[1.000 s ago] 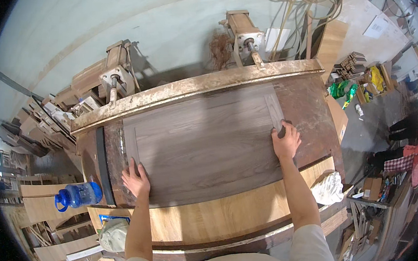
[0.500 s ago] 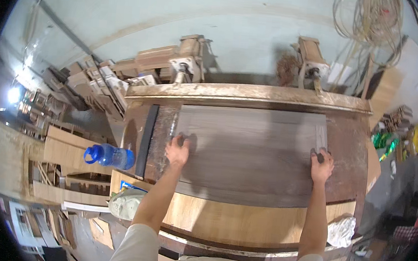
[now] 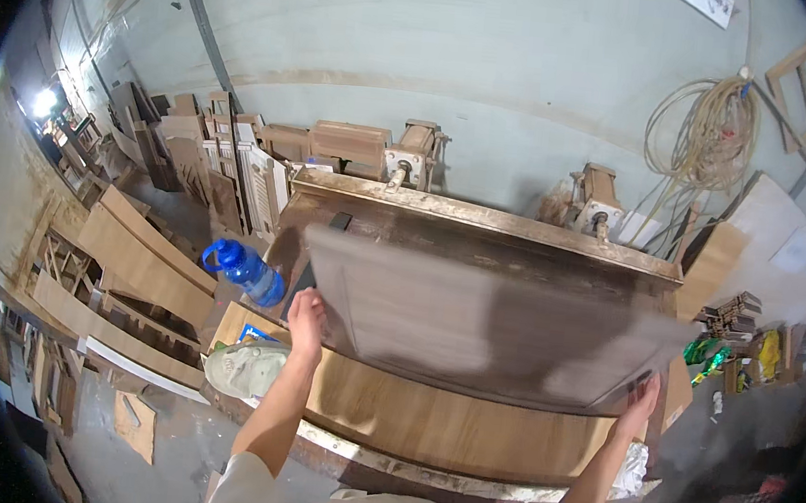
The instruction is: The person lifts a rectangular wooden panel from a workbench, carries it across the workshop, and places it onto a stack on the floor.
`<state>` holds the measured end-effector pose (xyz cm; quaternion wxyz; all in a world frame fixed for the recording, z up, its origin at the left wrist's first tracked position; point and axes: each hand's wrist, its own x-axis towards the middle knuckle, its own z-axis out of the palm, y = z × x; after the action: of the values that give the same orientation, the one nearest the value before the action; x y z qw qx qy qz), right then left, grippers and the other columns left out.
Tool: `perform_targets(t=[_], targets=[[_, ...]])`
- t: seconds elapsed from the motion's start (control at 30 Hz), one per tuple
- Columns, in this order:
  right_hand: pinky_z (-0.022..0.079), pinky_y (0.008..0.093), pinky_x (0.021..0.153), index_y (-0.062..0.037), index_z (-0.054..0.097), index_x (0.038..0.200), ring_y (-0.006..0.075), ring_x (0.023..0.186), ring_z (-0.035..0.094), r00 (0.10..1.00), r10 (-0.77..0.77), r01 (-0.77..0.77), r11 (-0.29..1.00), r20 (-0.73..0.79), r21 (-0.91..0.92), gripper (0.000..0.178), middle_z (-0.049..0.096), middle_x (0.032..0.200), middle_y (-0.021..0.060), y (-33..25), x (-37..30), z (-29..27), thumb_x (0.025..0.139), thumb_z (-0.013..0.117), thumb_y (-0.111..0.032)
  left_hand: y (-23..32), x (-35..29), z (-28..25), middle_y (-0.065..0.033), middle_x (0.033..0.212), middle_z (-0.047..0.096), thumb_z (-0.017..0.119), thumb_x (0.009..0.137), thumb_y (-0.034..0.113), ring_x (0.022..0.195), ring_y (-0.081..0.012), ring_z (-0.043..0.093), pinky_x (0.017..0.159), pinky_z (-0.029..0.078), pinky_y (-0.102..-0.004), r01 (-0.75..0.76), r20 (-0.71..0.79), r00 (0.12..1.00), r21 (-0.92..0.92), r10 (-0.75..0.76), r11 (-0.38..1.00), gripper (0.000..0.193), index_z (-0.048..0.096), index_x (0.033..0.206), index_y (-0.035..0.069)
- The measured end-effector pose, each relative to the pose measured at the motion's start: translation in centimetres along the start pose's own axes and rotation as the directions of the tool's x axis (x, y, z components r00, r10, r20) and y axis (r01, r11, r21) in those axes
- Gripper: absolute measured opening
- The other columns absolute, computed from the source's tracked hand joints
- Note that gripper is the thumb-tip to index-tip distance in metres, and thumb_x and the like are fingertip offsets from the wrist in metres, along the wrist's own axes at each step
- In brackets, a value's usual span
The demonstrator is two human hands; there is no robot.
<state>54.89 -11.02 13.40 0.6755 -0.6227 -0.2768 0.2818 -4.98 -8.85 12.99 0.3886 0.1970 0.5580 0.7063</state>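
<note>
A large grey wood-grain panel (image 3: 474,320), framed like a cabinet door, is tilted up off the bench with its far edge raised. It is blurred by motion. My left hand (image 3: 307,320) is closed at its near left corner, and my right hand (image 3: 640,399) grips its right edge near the lower corner. Under its near side lies a light wood-grain board (image 3: 445,423) along the front of the bench. A dark strip (image 3: 302,291) shows partly behind the panel, beside my left hand.
A blue water bottle (image 3: 246,272) and a pale green cap (image 3: 244,369) are at the bench's left. A white cloth (image 3: 631,468) lies at the right front. A metal beam (image 3: 492,223) with two cylinders (image 3: 415,157) spans the back. Boards (image 3: 147,268) lean at the left.
The grey panel has been lifted from lying flat and tilted toward me. Both hands have moved nearer, my right one to the panel's lower right corner. The view has shifted.
</note>
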Motion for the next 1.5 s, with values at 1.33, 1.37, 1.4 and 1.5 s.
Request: perform_targets(t=[1.33,1.37,1.4,1.5], targets=[[0.045,0.0403,0.097,-0.0079,0.035,0.144,0.0251,0.114,0.052,0.612,0.787,-0.724,0.521,0.075,0.452,0.069,0.044,0.137,0.0107,9.4,-48.0,-14.3,0.09,0.059,-0.042,0.0,-12.2,-5.7,-0.0267,0.139,0.045,0.058,0.093,0.038,0.129,-0.0421,0.041,0.109,0.031,-0.0486,-0.91,0.922,0.385,0.387,0.039,-0.15,0.054,0.051,0.132,0.002],[0.045,0.0392,0.098,-0.0062,0.033,0.146,0.0239,0.113,0.052,0.587,0.806,-0.763,0.521,0.073,0.383,0.07,0.044,0.138,0.011,9.2,-48.2,-14.3,0.091,0.058,-0.043,-0.5,-11.6,-4.1,-0.0267,0.139,0.045,0.058,0.093,0.038,0.129,-0.0421,0.041,0.109,0.031,-0.0486,-0.945,0.95,0.309,0.311,0.037,-0.101,0.054,0.051,0.132,0.002],[0.048,0.0371,0.092,-0.0052,0.033,0.146,0.0209,0.111,0.054,0.592,0.803,-0.758,0.526,0.07,0.385,0.072,0.043,0.141,0.0103,8.9,-48.5,-14.2,0.091,0.058,-0.044,-1.1,-11.2,-2.5,-0.0261,0.133,0.05,0.055,0.094,0.04,0.125,-0.0415,0.045,0.106,0.034,-0.0481,-0.931,0.929,0.361,0.355,-0.078,-0.082,0.052,0.053,0.129,0.002],[0.051,0.0341,0.086,-0.0056,0.035,0.145,0.0185,0.103,0.056,0.632,0.773,-0.725,0.565,0.054,0.394,0.073,0.045,0.139,0.0096,8.4,-49.6,-13.7,0.09,0.059,-0.046,-3.3,-10.6,0.1,-0.0246,0.113,0.063,0.048,0.095,0.048,0.109,-0.0423,0.058,0.096,0.042,-0.0471,-0.892,0.851,0.361,0.435,-0.381,0.125,0.054,0.057,0.122,0.002]])
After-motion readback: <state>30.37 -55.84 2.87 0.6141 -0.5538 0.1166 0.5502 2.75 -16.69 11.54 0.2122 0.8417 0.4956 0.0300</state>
